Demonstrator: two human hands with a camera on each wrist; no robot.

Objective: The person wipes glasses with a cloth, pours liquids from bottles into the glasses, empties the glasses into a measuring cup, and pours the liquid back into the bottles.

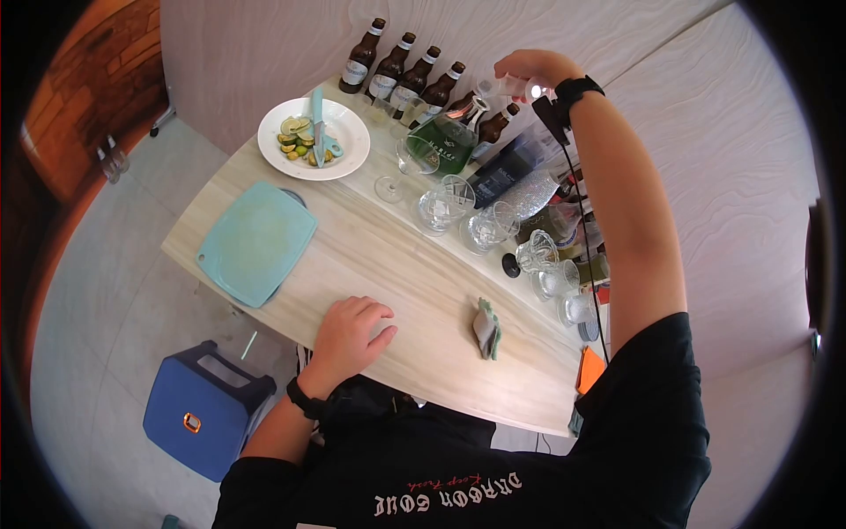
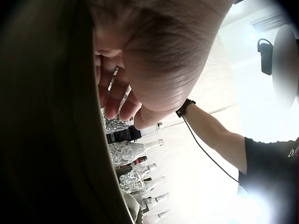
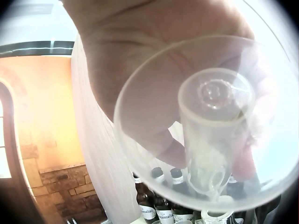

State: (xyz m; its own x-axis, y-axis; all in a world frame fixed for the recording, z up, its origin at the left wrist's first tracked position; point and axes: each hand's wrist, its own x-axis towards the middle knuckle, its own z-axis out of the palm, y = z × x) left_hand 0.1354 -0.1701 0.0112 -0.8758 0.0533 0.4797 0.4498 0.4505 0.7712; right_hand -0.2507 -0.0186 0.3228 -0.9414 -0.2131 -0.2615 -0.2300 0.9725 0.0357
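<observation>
High over the back row of bottles, my right hand (image 1: 536, 69) grips a clear vessel (image 1: 511, 86). The right wrist view shows the vessel's wide round rim and inner cylinder (image 3: 210, 135), with fingers of my right hand (image 3: 173, 60) curled behind it. Just below and left of it in the head view stands a green bottle (image 1: 441, 145) with a silvery neck. My left hand (image 1: 351, 339) rests at the table's front edge, its fingers loosely bent and holding nothing; the left wrist view shows its palm (image 2: 159, 60) close up.
Brown bottles (image 1: 357, 69) line the back edge. Clear glasses (image 1: 445, 204) stand along the table (image 1: 388, 264). A white plate (image 1: 348, 119) holds cut green fruit and a knife (image 1: 318, 115). A teal board (image 1: 260, 242), a crumpled cloth (image 1: 486, 329) and a blue stool (image 1: 198, 410) are also in view.
</observation>
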